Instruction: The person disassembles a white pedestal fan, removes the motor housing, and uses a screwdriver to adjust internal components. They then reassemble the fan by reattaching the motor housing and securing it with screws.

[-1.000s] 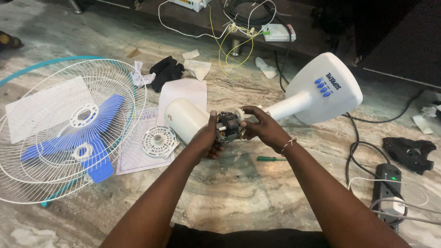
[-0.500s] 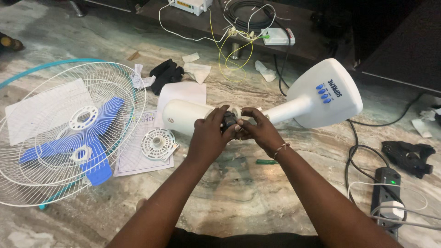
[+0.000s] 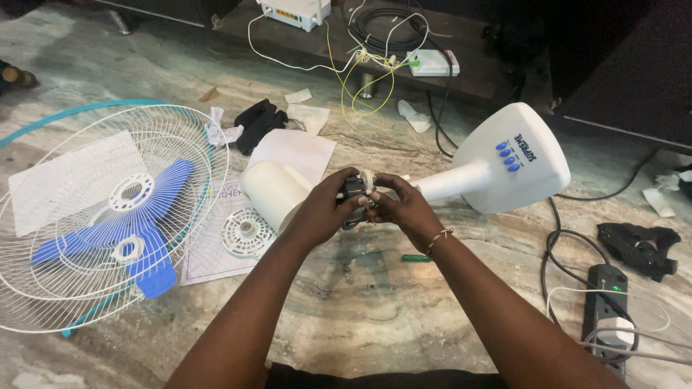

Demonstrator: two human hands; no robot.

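Two hands, left [image 3: 326,210] and right [image 3: 402,209], fingers clasping dark fan motor [image 3: 353,193]; wire grille [image 3: 108,216] left, power strip [image 3: 604,302] right, marble floor [image 3: 360,302].

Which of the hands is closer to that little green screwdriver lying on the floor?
Right. The right hand is at the fan motor, just above the green screwdriver; the left hand is farther off to its left.

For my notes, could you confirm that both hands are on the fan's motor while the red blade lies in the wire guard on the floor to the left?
Not quite: the blade is blue, not red, as the head view shows. The rest holds: the left hand and right hand are both on the fan's motor, and the blade lies in the wire guard on the floor to the left.
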